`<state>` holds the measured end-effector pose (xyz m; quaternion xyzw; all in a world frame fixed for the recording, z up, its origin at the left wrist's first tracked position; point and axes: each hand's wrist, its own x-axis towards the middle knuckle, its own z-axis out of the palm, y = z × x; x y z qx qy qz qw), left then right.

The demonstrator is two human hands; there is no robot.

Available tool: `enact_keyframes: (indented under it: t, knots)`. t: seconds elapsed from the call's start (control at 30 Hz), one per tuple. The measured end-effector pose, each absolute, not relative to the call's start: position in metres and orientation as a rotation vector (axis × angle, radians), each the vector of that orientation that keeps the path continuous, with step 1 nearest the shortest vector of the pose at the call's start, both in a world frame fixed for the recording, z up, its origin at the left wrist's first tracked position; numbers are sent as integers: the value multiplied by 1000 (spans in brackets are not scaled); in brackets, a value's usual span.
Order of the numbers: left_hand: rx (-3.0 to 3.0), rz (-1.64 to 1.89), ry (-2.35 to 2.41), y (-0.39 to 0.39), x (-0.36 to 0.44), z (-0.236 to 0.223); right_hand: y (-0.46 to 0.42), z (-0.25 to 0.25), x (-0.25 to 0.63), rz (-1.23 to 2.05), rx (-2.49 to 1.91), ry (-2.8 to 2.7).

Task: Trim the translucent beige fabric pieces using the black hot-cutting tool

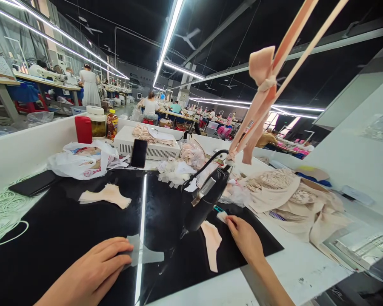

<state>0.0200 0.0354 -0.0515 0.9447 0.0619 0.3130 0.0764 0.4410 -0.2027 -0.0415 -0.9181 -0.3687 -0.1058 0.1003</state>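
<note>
My left hand (94,265) lies with outstretched fingers on a translucent, curved cut piece (148,253) on the black work surface (92,229). Between thumb and fingers, my right hand (246,238) pinches a small white piece (222,216). Just beyond it lies a small teal-handled tool (217,208), whose kind I cannot make out. A beige fabric piece (212,244) rests left of my right hand. Above the surface, between my hands, a black tool with a pointed tip (207,199) hangs from knotted peach fabric straps (264,91).
Beige fabric pieces (107,195) lie farther back. Behind are a phone (138,153), a plastic bag (83,159) and a vented white box (162,151). Pale green cord (3,208) lies left; beige fabric (293,199) is heaped right. A white partition (28,148) edges the table; people work beyond.
</note>
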Motion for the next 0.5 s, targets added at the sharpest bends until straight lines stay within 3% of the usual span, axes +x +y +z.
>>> enact_keyframes:
  t: [0.5]
  knots:
    - [2877,900,163,36,20,-48,-202,-36,441,-148,-2644,-986]
